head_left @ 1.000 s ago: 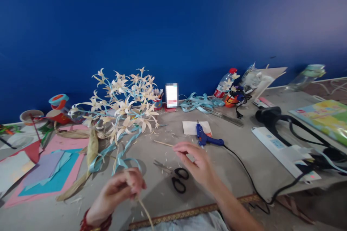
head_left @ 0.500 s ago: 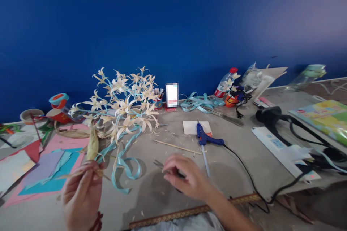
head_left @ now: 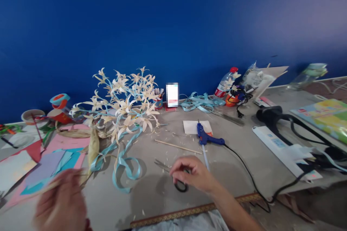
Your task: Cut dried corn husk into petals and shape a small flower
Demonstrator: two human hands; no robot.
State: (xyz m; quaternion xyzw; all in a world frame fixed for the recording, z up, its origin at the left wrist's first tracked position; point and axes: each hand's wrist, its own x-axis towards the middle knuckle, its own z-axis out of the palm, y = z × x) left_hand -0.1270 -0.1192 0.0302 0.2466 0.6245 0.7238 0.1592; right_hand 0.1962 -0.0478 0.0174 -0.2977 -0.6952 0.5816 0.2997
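Note:
My left hand (head_left: pixel 61 202) is closed, smeared by motion, at the lower left. Between its fingers is a pale, thin strip of corn husk (head_left: pixel 48 187). My right hand (head_left: pixel 193 175) has its fingers curled at the black handles of a pair of scissors (head_left: pixel 181 186). The scissors lie on the table, slim blades pointing left. Beyond the hands stands a spray of cream husk flowers (head_left: pixel 123 104) on blue-wrapped stems, a light blue ribbon (head_left: pixel 132 177) trailing from it. A dried corn husk (head_left: pixel 93 148) lies just beyond my left hand.
A blue glue gun (head_left: pixel 208 138) rests on white card, its black cord running right to a power strip (head_left: pixel 282 151). A thin stick (head_left: pixel 177 146) lies mid-table. Coloured paper (head_left: pixel 45 168) is at left. A blue ribbon heap (head_left: pixel 200 101) and bottle (head_left: pixel 225 85) stand along the wall.
My left hand has moved down and left, away from the flowers, with the husk strip. My right hand has shifted slightly right, uncovering more of the scissors' handle; the scissors stay nearly in place.

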